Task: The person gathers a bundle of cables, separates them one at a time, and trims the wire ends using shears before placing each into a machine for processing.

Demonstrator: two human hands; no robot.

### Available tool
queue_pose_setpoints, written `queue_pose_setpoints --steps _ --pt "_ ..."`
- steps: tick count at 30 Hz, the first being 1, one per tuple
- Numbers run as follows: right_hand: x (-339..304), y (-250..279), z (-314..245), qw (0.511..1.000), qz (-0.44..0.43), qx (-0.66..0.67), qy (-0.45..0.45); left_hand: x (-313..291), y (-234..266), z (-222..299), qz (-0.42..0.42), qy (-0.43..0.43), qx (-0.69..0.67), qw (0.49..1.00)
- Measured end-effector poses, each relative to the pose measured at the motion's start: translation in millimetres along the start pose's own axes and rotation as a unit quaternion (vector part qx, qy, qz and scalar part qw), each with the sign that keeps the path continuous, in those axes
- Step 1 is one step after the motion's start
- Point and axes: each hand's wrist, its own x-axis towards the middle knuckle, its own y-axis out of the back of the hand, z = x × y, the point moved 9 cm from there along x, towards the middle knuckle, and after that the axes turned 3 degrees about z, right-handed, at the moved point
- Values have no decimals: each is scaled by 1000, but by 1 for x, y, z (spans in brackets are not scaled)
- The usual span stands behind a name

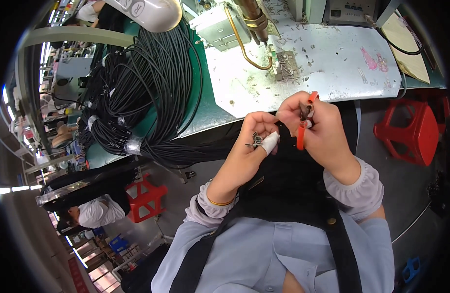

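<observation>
My left hand (pixel 252 151) is cupped palm up just in front of the bench edge. Several small metal clips (pixel 255 140) lie in its palm, and a white wrap (pixel 270 142) covers its thumb. My right hand (pixel 325 129) is closed round a small hand tool with orange handles (pixel 301 136), apparently snips or scissors. Its dark metal part shows between the fingers. The two hands' fingertips nearly meet; whether anything is pinched there is too small to tell. Black cables (pixel 195 152) run toward my left hand and vanish behind it.
A press machine (pixel 256 24) stands over a white plate (pixel 332 73) strewn with metal bits. On the green bench (pixel 213 112) lies a large coil of black cable (pixel 161 73). Red stools (pixel 413 132) stand at right and left. Another person (pixel 100 212) works at the left.
</observation>
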Motion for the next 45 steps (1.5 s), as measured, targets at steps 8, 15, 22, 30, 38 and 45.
queue_pose_setpoints --steps 8,15,22,30,38,45 --pt "-4 -4 0 998 -9 43 -48 1 0 -6 33 2 -15 999" --pt "-16 -16 26 931 -74 244 -262 -7 17 25 151 -142 102 973" --pt "-17 -38 31 871 -157 346 -312 -5 18 26 133 -124 50 982" --pt "-5 -2 -33 938 -1 -173 300 -4 10 5 35 55 -196 978" --pt "-19 -2 -60 880 -30 -355 315 -7 18 11 107 40 -110 987" --pt "-29 3 -66 850 74 -336 399 -6 16 12 101 67 -36 992"
